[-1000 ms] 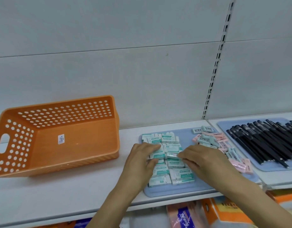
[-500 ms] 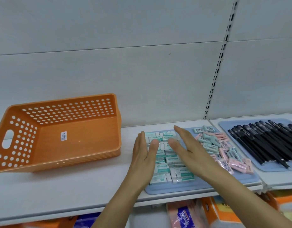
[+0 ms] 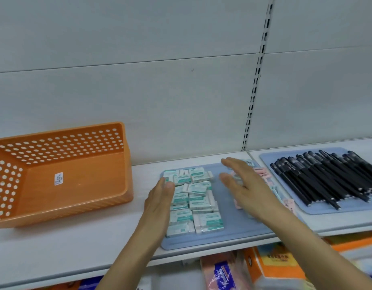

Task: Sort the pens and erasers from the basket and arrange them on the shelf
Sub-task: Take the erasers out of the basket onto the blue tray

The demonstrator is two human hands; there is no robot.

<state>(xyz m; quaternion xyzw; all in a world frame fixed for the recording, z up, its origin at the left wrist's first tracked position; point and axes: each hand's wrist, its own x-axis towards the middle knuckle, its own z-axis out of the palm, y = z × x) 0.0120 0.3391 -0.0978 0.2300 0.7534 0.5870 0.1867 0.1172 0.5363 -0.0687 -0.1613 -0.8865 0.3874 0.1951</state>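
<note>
Basket at left on the shelf, tipped toward the camera, nothing visible inside. Pens lie in a slanted row on the right mat. Erasers on the middle mat in two groups — a green-and-white block at left, a loose pink pile at right, mostly hidden by the right hand.

Left hand: fingers straight, edge-on against the block's left side, gripping nothing. Right hand: flat, fingers extended, above the gap between block and pile, gripping nothing; whether it touches the mat I cannot tell.

Judgement: sorting looks done; the step in hand is squaring up the erasers. To do it well:
- keep the left palm as a fixed fence along the block's left edge
- bring the right palm in parallel and press gently inward, so rows close without riding up
- the front row sits skewed — nudge from the near edge too
- then gather the pink pile, kept apart from the block.
</note>
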